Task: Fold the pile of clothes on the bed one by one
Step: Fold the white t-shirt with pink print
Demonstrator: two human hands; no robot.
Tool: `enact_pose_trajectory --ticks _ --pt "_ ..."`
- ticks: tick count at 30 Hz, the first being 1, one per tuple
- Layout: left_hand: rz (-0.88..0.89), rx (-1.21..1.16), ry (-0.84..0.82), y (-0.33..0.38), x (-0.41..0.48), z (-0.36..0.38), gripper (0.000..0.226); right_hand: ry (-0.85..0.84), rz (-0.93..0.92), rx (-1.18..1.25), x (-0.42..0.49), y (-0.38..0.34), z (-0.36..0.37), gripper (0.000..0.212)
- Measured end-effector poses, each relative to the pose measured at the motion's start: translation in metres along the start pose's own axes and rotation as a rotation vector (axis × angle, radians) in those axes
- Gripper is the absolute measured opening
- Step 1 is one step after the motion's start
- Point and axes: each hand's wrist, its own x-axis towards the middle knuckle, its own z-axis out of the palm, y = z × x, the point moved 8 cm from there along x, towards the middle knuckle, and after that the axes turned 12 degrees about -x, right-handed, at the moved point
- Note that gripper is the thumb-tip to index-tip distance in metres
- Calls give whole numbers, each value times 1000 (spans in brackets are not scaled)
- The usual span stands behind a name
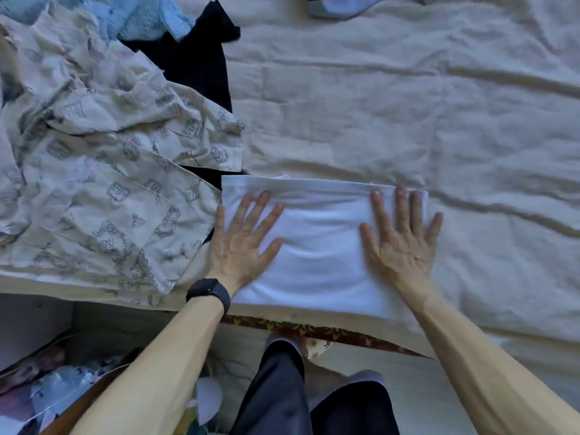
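A black watch (207,291) has a wide black strap. Low down are dark grey trousers (273,400). Just above them runs a brown cloth strip (345,335) with orange leaves. A clear plastic bag (59,387) lies at the bottom left, near a white round thing (208,400).

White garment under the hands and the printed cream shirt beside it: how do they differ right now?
The white garment is plain; the printed shirt carries grey drawings. The white garment is folded into a neat rectangle; the printed shirt lies spread out and rumpled. The left hand and right hand lie flat on the white garment, not on the printed shirt. Both rest on the bed.
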Motion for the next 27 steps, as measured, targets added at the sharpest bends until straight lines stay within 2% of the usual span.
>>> enact_pose_trajectory --ticks 2,4,6,9,11,12,16,22,25,27 --pt "5 13 -21 -7 5 -2 64 -119 98 -22 3 41 4 68" --pt "-6 -4 13 0 7 -9 64 -166 142 -4 3 58 0 72" --pt "-13 -47 71 21 4 -13 63 -64 123 44 -1 47 -15 73" --pt "-22 -95 67 51 7 -4 62 146 -103 105 -24 -12 -36 69" --pt "-82 -113 39 53 15 -1 62 173 -274 56 -40 -40 -27 68" --pt "-110 -111 24 52 16 1 61 156 -302 41 -42 -39 -18 69" --pt "-188 -178 44 75 -11 10 66 42 -270 4 -35 20 10 68" --pt "-18 -258 49 205 -76 67 86 -83 -153 14 -28 121 23 66" --pt "-20 -211 93 247 -88 79 95 -84 -201 -7 -44 151 30 66" --pt "-81 -240 207 258 -89 71 82 -88 -239 -18 -59 166 36 65"
